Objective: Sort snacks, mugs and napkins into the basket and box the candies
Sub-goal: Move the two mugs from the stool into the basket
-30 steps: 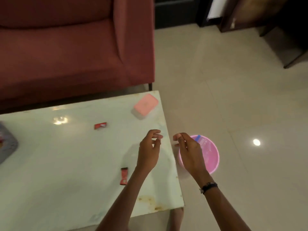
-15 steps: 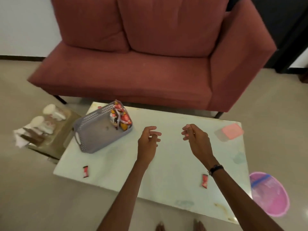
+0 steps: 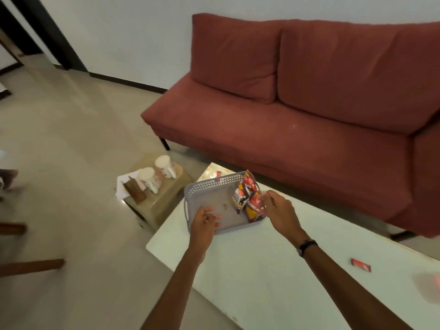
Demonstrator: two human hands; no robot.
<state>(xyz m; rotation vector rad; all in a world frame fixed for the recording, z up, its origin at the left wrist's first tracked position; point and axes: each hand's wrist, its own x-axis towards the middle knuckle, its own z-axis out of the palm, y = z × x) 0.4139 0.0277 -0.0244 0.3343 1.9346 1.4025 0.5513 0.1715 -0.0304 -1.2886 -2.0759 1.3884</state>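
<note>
Left hand [image 3: 204, 222]: fingers loosely curled, holding nothing, over the near rim of the basket [image 3: 202, 194]. Right hand [image 3: 281, 211]: fingers bent, tips at the glossy snack packets [image 3: 248, 198]; grip could not be told. Basket: grey perforated plastic, rectangular, long axis running left-right, on the pale smooth worktop [image 3: 273, 277]. Packets stood crumpled at its right end. Red candy [image 3: 360, 264]: flat wrapper, well apart to the right. Two white mugs [image 3: 152, 178] sat on a low stool [image 3: 164, 198] beside the worktop.
</note>
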